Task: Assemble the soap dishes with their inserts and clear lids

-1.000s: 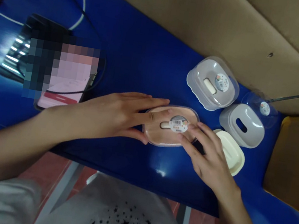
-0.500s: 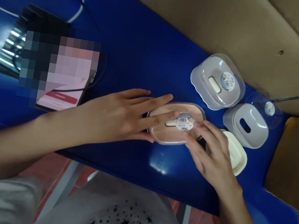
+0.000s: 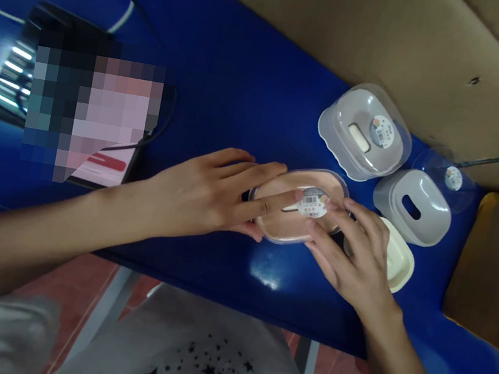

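Observation:
A peach soap dish (image 3: 284, 221) under a clear lid lies on the blue table between my hands. A round printed label (image 3: 312, 203) is on the lid. My left hand (image 3: 220, 192) grips the dish's left end, its index finger reaching across the lid toward the label. From the right, my right hand (image 3: 354, 249) holds the other end, fingertips at the label's edge and the rim. Just beyond the right hand is a cream tray (image 3: 401, 267), partly hidden by that hand.
Behind stands a grey lidded soap dish (image 3: 353, 163) with a label. Near it are a grey slotted dish (image 3: 432, 221) and a loose clear lid (image 3: 463, 194). Cardboard (image 3: 353, 25) borders the back; a box (image 3: 498, 273) stands right. A phone (image 3: 104, 166) and cables lie left.
The peach dish's right side has shifted slightly right and looks a little more tilted. Both hands stay on it in nearly the same grip. The camera view has moved slightly.

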`<state>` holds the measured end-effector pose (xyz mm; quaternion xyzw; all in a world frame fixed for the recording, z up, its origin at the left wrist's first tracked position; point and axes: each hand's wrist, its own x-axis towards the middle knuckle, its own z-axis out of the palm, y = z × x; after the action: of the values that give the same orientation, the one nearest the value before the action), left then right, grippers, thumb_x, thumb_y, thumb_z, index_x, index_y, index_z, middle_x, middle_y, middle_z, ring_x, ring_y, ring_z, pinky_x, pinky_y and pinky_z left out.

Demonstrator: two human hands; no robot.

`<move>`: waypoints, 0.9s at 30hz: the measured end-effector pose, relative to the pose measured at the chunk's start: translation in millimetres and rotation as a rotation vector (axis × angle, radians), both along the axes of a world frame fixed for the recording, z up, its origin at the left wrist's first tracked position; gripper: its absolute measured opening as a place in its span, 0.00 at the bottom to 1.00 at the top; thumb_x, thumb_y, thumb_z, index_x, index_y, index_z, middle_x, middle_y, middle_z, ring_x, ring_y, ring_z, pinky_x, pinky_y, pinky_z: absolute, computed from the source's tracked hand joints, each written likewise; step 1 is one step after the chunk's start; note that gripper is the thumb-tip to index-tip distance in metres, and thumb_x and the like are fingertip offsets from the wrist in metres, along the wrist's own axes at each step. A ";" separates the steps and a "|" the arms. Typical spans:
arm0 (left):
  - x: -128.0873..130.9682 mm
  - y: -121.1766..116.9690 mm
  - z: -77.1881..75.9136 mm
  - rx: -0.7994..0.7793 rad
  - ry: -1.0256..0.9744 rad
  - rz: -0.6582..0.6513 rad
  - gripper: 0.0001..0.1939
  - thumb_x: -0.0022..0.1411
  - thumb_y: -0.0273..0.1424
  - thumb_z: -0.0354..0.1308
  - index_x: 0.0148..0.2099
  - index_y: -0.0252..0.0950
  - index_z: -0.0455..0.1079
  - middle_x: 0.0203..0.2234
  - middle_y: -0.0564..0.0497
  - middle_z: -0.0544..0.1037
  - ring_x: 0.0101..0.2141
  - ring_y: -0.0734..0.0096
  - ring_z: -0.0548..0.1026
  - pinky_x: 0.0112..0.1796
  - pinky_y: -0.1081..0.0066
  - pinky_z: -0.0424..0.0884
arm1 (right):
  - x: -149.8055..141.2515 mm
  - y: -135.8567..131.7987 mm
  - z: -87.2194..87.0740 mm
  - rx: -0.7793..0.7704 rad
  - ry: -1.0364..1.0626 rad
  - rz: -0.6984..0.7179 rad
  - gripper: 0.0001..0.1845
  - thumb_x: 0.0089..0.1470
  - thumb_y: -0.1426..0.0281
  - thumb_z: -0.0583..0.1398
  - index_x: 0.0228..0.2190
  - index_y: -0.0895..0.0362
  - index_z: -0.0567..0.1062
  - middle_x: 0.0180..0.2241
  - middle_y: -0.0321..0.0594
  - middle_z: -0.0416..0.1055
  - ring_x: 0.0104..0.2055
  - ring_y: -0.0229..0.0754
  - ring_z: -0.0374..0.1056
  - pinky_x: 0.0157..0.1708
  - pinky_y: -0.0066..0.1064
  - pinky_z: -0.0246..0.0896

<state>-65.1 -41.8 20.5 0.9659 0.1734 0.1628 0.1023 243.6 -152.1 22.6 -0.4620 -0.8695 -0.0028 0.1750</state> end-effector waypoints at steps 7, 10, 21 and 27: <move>10.2 -4.6 -0.5 -0.189 -0.084 -0.010 0.30 0.78 0.43 0.60 0.77 0.46 0.62 0.70 0.37 0.72 0.67 0.53 0.74 0.64 0.51 0.74 | 1.4 -1.3 4.2 -0.033 0.041 -0.033 0.47 0.63 0.62 0.71 0.75 0.33 0.57 0.70 0.40 0.69 0.71 0.60 0.66 0.69 0.57 0.58; 11.0 -5.7 -1.8 -0.219 -0.134 -0.028 0.30 0.78 0.42 0.61 0.76 0.43 0.63 0.71 0.34 0.70 0.68 0.49 0.73 0.64 0.48 0.73 | 8.4 6.2 5.6 -0.091 0.077 -0.057 0.54 0.61 0.51 0.70 0.78 0.43 0.51 0.75 0.52 0.60 0.74 0.67 0.62 0.69 0.61 0.58; 6.2 -4.8 -6.6 -0.203 -0.138 -0.042 0.32 0.77 0.43 0.62 0.76 0.39 0.62 0.71 0.33 0.69 0.68 0.50 0.72 0.64 0.52 0.77 | 8.2 9.3 4.1 -0.151 0.073 -0.034 0.47 0.65 0.54 0.68 0.76 0.44 0.55 0.75 0.52 0.60 0.76 0.66 0.58 0.71 0.63 0.57; 9.0 -3.9 -10.0 -0.198 -0.120 -0.005 0.35 0.74 0.44 0.66 0.76 0.44 0.61 0.70 0.34 0.69 0.66 0.47 0.74 0.62 0.48 0.76 | 6.3 10.4 4.3 -0.152 0.104 -0.030 0.46 0.66 0.56 0.67 0.77 0.42 0.54 0.75 0.50 0.61 0.76 0.64 0.58 0.70 0.63 0.60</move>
<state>-56.1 -45.7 10.5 0.9400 0.1796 0.2023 0.2077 249.8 -141.7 27.0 -0.4865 -0.8499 0.0845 0.1840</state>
